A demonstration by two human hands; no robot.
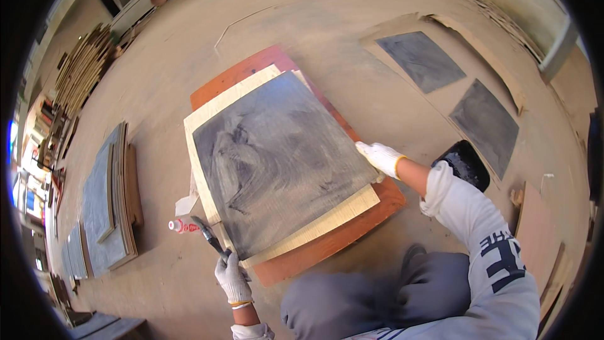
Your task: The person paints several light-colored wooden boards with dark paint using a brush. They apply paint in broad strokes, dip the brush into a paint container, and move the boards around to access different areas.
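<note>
In front of me a square panel smeared with dark grey coating lies on a pale wood board. Beneath both is an orange-red board. My right hand, in a white knit glove, grips the panel's right edge, its thumb side mostly hidden. My left hand, gloved too, is closed around a paintbrush beside the panel's near left corner. The brush's dark bristles point up and away to the left, close to a red-and-white bottle on the floor.
A black tub with dark wet contents stands by my right forearm. Two dark coated panels, one farther and one nearer, lie on the floor at right. Stacked grey boards lean at left. Wood strips are piled at far left.
</note>
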